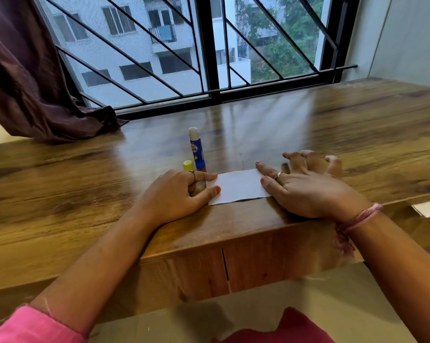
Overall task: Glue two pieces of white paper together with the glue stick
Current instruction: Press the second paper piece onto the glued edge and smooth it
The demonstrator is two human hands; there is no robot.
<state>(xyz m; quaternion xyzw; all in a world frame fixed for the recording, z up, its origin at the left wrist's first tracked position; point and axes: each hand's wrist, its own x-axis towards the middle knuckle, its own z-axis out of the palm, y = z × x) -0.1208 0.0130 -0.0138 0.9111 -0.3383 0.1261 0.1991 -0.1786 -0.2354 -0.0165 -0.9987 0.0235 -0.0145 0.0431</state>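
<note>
White paper (238, 186) lies flat near the front edge of the wooden table (357, 134), between the two hands. The left hand (176, 194) presses its left edge with thumb and forefinger, nothing clamped. The right hand (305, 189) rests palm-down on its right edge, fingers spread (tips blurred). The glue stick (196, 148) stands upright, uncapped, just behind; its yellow cap (188, 165) stands beside it.

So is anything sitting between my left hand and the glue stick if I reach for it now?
Nothing visible blocks it. The glue stick stands upright, uncapped, just beyond the left hand, with the yellow cap beside it to the left. That hand rests on the left edge of the white paper; the right hand is on the other side.
</note>
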